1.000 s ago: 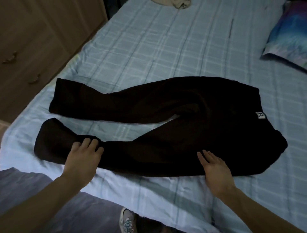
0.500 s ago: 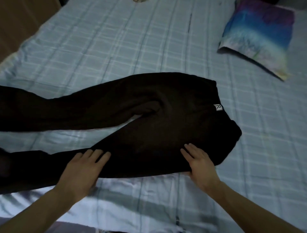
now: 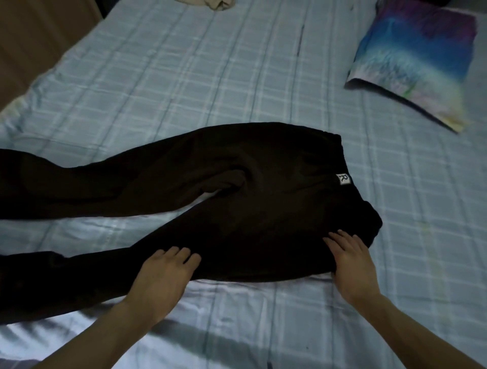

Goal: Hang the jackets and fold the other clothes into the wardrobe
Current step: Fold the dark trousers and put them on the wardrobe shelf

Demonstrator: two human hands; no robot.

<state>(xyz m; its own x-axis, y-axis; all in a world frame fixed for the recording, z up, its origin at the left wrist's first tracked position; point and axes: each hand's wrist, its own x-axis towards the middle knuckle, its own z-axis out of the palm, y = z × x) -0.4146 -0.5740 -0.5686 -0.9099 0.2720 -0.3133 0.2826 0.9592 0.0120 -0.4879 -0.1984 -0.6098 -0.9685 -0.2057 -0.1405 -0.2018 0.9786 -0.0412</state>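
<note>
Black trousers [image 3: 258, 200] lie spread flat on the bed, waistband to the right with a small white label [image 3: 344, 179], both legs running off the left edge. My left hand [image 3: 160, 279] rests flat, fingers apart, on the near leg close to its lower hem edge. At the near corner of the waist, my right hand [image 3: 353, 266] lies palm down with its fingers spread on the cloth. Neither hand grips the fabric.
The bed has a light blue checked sheet [image 3: 210, 79]. A colourful pillow [image 3: 419, 58] lies at the far right. A beige garment [image 3: 210, 3] sits at the far edge of the bed. A brown wooden wardrobe [image 3: 34, 34] stands at the far left.
Both hands have slid to the right along the near trouser leg toward the waist. The view has followed them right, so the leg ends are now out of frame.
</note>
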